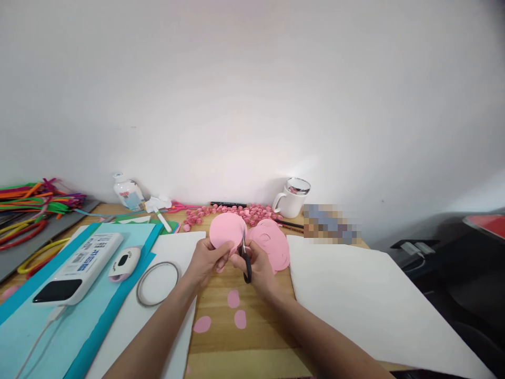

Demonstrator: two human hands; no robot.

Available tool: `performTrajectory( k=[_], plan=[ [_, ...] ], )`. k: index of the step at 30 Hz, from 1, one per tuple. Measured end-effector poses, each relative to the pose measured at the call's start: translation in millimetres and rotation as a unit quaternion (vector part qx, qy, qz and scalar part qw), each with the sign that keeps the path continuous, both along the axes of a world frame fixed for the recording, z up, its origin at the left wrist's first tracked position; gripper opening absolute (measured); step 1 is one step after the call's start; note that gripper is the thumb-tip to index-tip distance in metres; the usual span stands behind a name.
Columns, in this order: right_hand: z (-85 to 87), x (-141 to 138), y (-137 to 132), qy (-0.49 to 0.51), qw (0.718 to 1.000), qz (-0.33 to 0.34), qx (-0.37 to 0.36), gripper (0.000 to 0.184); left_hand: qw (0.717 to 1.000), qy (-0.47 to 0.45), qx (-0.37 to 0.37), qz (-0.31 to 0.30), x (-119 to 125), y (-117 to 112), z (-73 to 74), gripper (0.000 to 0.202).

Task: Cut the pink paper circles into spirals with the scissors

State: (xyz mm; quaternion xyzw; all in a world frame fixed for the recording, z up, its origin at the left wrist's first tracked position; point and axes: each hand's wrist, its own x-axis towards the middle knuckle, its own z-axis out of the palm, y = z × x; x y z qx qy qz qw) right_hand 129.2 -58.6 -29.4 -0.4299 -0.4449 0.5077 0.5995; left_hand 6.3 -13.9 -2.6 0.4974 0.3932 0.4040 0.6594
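Observation:
Between the thumb and fingers of my left hand [211, 258] is a pink paper circle [226, 229], held up above the table. My right hand [256, 263] is closed around black-handled scissors [246, 266], whose blades meet the circle's right edge. Just behind my right hand lies a heap of pink paper circles [278, 245], overlapping one another. Below my hands, small pink paper pieces [233, 298] are scattered on the wooden table [221, 345]. Many small rolled pink pieces [258, 211] sit along the back, partly hidden by the circle.
A white mug [292, 199] and a white bottle [128, 192] stand near the wall. White sheets [355, 295] lie to the right and left. A tape ring [158, 284], a power bank [81, 268] on blue paper, and colourful pipe cleaners [35, 202] are on the left.

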Motion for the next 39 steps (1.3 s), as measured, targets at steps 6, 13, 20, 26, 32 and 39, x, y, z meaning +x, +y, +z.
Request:
performTrajectory(
  k=[6, 13, 20, 26, 32, 39],
  plan=[
    [0.1, -0.3, -1.6, -0.005, 1.0, 0.0, -0.016, 0.035, 1.0, -0.003, 0.003, 0.002, -1.5, -0.6, 2.0, 0.04],
    [-1.9, -1.1, -1.1, -0.003, 1.0, 0.002, -0.017, 0.036, 0.999, -0.026, 0.013, -0.027, -1.1, 0.7, -1.7, 0.037],
    [-2.9, -0.8, -0.7, -0.006, 1.0, -0.003, -0.021, 0.037, 1.0, -0.009, 0.014, -0.008, -1.9, 1.5, -2.3, 0.039],
    [-2.2, -1.4, -1.8, -0.002, 1.0, -0.002, -0.022, 0.034, 1.0, -0.006, 0.016, -0.003, -2.7, 1.1, 1.1, 0.04],
    [-2.6, -2.0, -1.8, 0.012, 0.999, -0.003, -0.04, 0.035, 1.0, -0.001, 0.026, 0.003, -5.0, 3.6, -3.1, 0.039],
    [-0.2, -3.4, -1.8, 0.017, 0.999, -0.003, -0.052, 0.039, 0.999, -0.033, 0.023, 0.016, -4.5, 4.4, -2.6, 0.033]
  ],
)
